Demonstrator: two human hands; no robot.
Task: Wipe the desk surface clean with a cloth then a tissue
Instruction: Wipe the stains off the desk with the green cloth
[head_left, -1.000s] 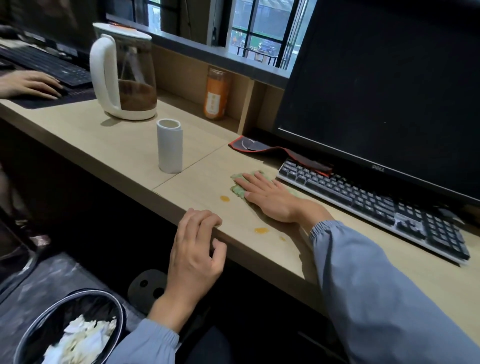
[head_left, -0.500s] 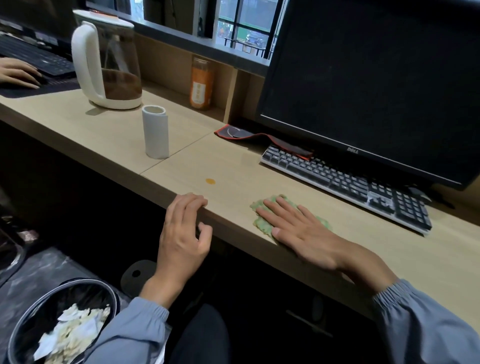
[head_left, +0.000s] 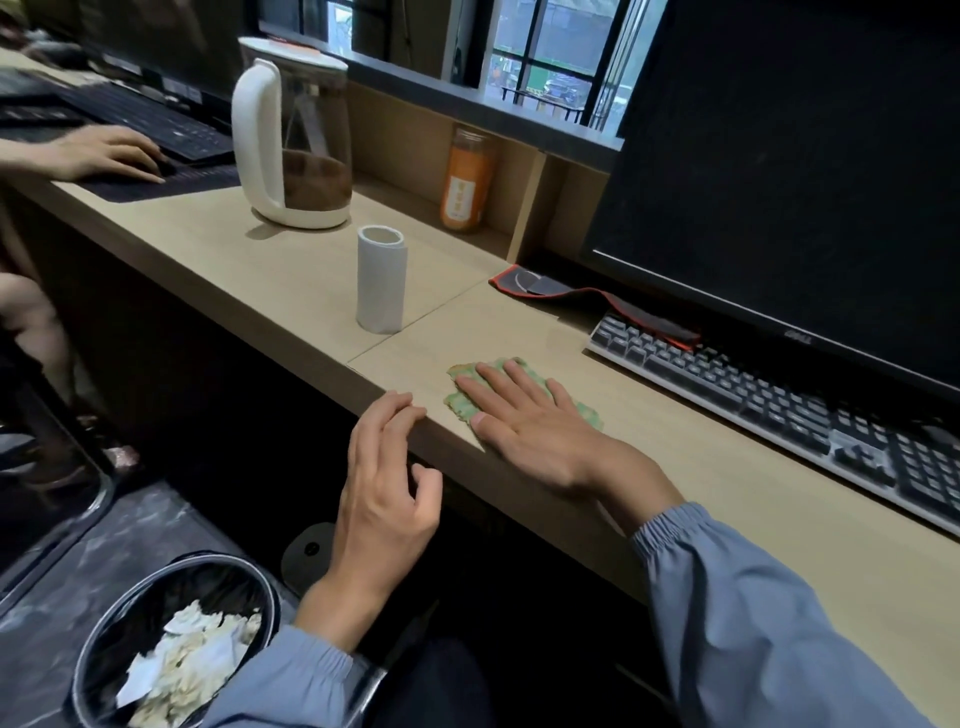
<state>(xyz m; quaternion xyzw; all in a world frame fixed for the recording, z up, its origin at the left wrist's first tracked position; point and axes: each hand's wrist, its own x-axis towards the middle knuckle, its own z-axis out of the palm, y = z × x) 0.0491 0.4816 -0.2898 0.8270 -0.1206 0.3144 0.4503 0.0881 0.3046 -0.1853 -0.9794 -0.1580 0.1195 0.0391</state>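
The long tan surface (head_left: 779, 519) runs under both grips. A big black monitor (head_left: 789, 171) stands behind the right grip (head_left: 540, 431), with a keyboard (head_left: 779, 410) just past its fingers. A white kettle (head_left: 291, 140) sits far behind the left grip (head_left: 384, 499), and a bin (head_left: 135, 587) of paper sits below it. A tissue roll (head_left: 381, 280) stands upright between the kettle and the grips. The green cloth (head_left: 460, 405) lies crumpled near the front edge, with a yellow smear on one corner. The right grip is flat and wide, pressing on it. The left grip is loosely bent, holds nothing, and its fingertips touch the edge.
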